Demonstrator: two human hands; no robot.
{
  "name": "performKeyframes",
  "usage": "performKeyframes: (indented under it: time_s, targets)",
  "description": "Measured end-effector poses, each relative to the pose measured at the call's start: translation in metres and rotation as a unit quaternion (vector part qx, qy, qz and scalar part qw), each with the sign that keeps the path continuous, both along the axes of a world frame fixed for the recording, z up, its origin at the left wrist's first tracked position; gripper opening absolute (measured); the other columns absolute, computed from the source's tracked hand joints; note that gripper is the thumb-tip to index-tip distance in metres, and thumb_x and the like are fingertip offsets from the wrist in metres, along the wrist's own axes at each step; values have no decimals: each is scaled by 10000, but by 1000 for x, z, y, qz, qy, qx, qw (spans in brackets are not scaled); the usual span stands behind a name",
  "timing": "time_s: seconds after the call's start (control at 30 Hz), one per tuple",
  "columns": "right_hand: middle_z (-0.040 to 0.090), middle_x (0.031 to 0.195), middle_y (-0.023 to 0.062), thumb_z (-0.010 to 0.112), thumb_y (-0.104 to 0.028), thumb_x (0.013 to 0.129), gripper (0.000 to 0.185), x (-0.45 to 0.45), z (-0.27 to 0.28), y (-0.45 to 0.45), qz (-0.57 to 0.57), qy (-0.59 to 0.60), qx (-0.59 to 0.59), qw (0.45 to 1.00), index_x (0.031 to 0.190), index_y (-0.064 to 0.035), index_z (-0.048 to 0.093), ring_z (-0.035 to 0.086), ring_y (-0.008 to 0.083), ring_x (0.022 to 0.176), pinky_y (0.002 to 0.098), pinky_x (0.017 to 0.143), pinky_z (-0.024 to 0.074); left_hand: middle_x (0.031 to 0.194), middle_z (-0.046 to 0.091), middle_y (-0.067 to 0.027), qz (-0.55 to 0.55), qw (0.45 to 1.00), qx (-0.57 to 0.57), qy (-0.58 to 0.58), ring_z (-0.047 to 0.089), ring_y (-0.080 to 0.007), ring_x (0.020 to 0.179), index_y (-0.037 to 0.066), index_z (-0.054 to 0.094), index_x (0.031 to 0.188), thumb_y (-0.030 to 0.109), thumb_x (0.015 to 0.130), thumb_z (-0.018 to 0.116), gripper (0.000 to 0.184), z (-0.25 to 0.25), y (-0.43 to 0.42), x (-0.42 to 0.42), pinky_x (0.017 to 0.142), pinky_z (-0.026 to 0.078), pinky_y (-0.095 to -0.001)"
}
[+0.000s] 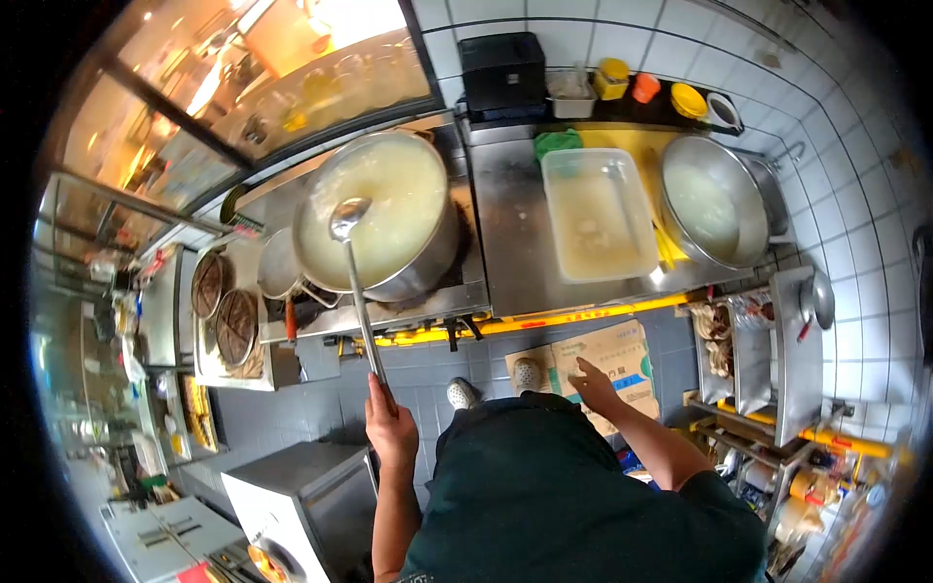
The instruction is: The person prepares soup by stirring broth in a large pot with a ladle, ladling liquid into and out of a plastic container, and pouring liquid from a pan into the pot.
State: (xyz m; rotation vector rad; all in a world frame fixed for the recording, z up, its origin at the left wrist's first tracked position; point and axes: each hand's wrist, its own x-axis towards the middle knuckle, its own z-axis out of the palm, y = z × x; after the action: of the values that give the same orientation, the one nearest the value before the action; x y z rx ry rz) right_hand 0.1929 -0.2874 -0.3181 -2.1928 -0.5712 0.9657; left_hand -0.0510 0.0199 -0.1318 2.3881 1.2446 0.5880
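My left hand (392, 428) is wrapped round the handle end of a long metal ladle (362, 301). The ladle's bowl rests at the surface of a pale, cloudy liquid in a large metal pot (420, 264) on the stove. My right hand (595, 386) hangs in the air above a flattened cardboard box (632, 350) on the floor, holding nothing, its fingers loosely apart. Right of the stove, a translucent plastic tub (598, 219) with cloudy liquid stands on the steel counter. A wide metal pot (714, 209) with similar liquid is farther right.
A strainer (279, 262) lies beside the big pot, and two dark round baskets (236, 325) are at the left. A yellow pipe (573, 313) runs along the counter front. Metal bins (753, 360) stand low at the right. A white-fronted cabinet (292, 515) is behind on the left.
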Motion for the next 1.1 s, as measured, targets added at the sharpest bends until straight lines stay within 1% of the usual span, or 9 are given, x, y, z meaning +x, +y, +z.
performKeyframes:
  time_s: [0.1,0.17,0.27,0.4,0.43,0.53,0.83,0.93,1.1]
  targets:
    - [592,1193,88,595,-315,967,507,19,7,20,-288,165,136,933,1376,-46,463,623,246,1065,366,841,557,945,606,-146,1,988,-119,-103,554,-165,698,-54,414,1435,-132,761,513,685,-2,9,-8,643,487,-283]
    - [527,1231,103,588,-351,966,494,48,-3,27,-455,251,344,782,1345,-56,472,618,271,1051,390,847,569,924,604,-130,0,977,-151,-149,544,-141,695,-57,415,1434,-133,770,520,676,-6,16,-14,644,480,-265]
    - [496,1183,120,610,-414,955,515,91,57,59,-517,185,349,759,1282,-42,469,662,250,814,333,698,606,901,595,-110,-9,974,-161,-156,542,-122,699,-58,419,1432,-136,781,526,664,2,25,-23,648,475,-246]
    - [519,1055,166,690,-445,890,582,129,85,84,-548,192,374,723,1124,31,452,668,278,781,333,645,616,893,585,-100,-36,980,-124,-153,550,-110,713,-51,402,1445,-136,794,548,672,17,33,-28,651,478,-241]
    - [520,971,134,673,-437,905,541,140,80,86,-563,204,351,720,1137,9,473,655,267,725,329,607,608,893,586,-115,-59,970,-91,-220,556,-121,720,-48,399,1447,-133,790,561,682,0,38,-30,652,479,-253]
    - [519,744,76,651,-403,928,398,167,66,94,-584,220,288,726,1075,-51,536,630,255,600,334,513,601,852,575,-118,-75,984,-51,-151,563,-178,690,-50,431,1422,-127,777,578,667,5,38,-36,633,482,-290]
    - [545,693,37,681,-183,844,193,182,35,82,-593,184,286,730,777,-76,534,640,201,640,272,567,603,732,535,-116,-66,979,-86,-173,538,-219,605,-20,474,1401,-115,751,603,669,35,29,-35,594,473,-321]
    - [578,740,89,651,-172,872,190,177,31,73,-586,160,287,741,820,-24,543,631,197,661,261,559,590,770,566,-122,-69,977,-100,-175,558,-224,626,-22,478,1399,-108,746,611,671,42,25,-35,613,483,-318]
    - [555,703,79,654,-145,860,187,156,52,53,-568,184,286,749,769,-33,535,612,194,606,286,573,597,776,519,-41,-70,976,-127,-163,468,-93,639,-37,454,1408,-88,777,626,657,51,17,-35,606,435,-246]
